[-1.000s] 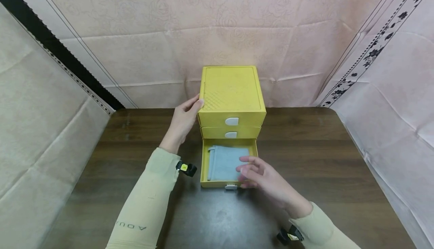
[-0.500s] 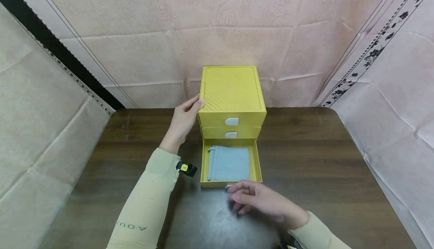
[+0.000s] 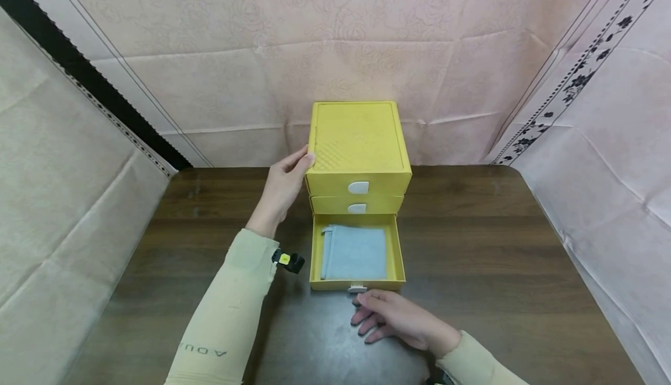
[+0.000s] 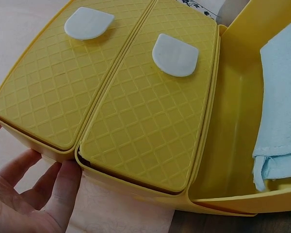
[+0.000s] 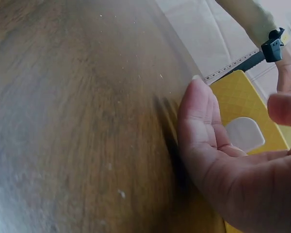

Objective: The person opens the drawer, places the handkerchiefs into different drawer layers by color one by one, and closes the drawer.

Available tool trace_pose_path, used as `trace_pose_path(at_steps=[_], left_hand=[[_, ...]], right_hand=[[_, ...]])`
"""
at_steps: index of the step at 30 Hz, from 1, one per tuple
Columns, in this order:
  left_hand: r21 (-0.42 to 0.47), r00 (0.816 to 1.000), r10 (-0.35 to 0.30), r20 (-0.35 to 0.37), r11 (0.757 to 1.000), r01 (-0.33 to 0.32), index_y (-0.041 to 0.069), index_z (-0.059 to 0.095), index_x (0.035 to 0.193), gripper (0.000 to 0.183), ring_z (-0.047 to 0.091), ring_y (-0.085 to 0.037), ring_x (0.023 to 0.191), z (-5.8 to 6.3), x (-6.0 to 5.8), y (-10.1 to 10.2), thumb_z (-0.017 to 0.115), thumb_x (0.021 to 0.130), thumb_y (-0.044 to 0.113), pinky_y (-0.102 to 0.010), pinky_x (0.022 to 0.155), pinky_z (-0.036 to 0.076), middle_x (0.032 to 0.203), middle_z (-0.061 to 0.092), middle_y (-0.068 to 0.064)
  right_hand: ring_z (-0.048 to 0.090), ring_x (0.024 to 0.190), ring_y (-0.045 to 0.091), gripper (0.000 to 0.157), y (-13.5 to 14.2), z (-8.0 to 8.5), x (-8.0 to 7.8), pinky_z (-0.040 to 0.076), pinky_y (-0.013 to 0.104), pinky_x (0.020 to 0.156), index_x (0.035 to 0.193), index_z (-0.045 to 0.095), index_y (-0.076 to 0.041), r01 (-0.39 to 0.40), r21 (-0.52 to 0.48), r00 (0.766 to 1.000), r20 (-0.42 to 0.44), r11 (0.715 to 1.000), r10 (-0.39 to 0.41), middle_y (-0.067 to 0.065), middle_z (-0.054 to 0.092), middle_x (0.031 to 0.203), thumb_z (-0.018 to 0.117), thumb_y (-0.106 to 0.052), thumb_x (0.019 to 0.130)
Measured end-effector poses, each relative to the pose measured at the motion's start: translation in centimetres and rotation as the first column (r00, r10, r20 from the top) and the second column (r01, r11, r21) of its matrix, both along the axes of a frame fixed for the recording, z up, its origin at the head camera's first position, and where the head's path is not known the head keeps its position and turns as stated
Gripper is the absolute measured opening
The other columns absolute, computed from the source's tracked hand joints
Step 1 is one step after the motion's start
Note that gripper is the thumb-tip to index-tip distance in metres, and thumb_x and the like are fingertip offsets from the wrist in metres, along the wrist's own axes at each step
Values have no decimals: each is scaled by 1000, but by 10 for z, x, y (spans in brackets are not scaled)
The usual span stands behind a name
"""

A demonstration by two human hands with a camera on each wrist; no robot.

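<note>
A yellow drawer box [image 3: 359, 137] with white tab handles stands at the table's back. Its bottom drawer [image 3: 401, 262] is pulled out, and a folded light-blue cloth [image 3: 356, 254] lies inside. My left hand [image 3: 280, 193] rests against the box's left side near the top front corner; the left wrist view shows its fingertips [image 4: 68, 177] touching the casing's edge. My right hand [image 3: 401, 318] hovers just in front of the open drawer, beside its white handle [image 3: 357, 288]. Its fingers [image 5: 201, 116] are loosely bent with nothing between them, the thumb apart in the right wrist view.
A dark wooden table [image 3: 498, 274] lies under everything. Pale patterned cloth [image 3: 236, 82] hangs behind and on both sides. The box's upper two drawers [image 3: 335, 204] are closed. A small black camera [image 3: 288, 261] sits on my left wrist.
My right hand has moved back from over the drawer's right side to in front of its handle, uncovering the cloth and drawer corner. My left hand and the box have not moved.
</note>
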State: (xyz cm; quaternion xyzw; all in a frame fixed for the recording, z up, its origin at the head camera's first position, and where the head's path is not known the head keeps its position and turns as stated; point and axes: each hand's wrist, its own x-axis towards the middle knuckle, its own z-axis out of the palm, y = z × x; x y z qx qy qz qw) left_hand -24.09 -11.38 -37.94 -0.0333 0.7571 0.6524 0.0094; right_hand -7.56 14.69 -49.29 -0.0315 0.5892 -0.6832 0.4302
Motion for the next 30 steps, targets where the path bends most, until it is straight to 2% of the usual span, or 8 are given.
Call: trace_pose_path(at_steps=[6, 15, 24, 30], left_hand=[[39, 1000, -12, -2, 999, 12, 43, 57, 131, 51, 50, -13, 122, 0, 1, -1, 63, 85, 62, -41, 97, 46, 139, 50, 9], [39, 1000, -13, -14, 999, 13, 44, 56, 131, 51, 52, -13, 119, 0, 2, -1, 62, 84, 63, -40, 95, 48, 139, 49, 9], [13, 1000, 0, -12, 1000, 0, 44, 56, 131, 51, 49, -13, 122, 0, 2, -1, 62, 84, 64, -42, 97, 46, 141, 48, 9], [6, 1000, -8, -14, 1000, 8, 44, 56, 131, 52, 49, -12, 122, -1, 0, 0, 62, 84, 64, -41, 97, 46, 140, 49, 11]], right_hand=[[64, 89, 27, 60, -5, -2, -1, 56, 43, 78, 127, 44, 10, 38, -31, 999, 34, 999, -36, 21, 62, 106, 45, -44, 102], [64, 83, 25, 57, -12, -6, -7, 56, 41, 73, 129, 44, 9, 144, -16, 989, 43, 989, -143, 19, 63, 103, 42, -42, 104], [64, 73, 22, 54, -26, -7, -31, 57, 42, 67, 128, 43, 9, 265, 35, 964, -21, 964, -264, 17, 63, 96, 39, -40, 105], [63, 70, 21, 51, -32, -6, -42, 57, 42, 66, 126, 43, 9, 291, 57, 956, -58, 955, -288, 18, 63, 94, 39, -38, 105]])
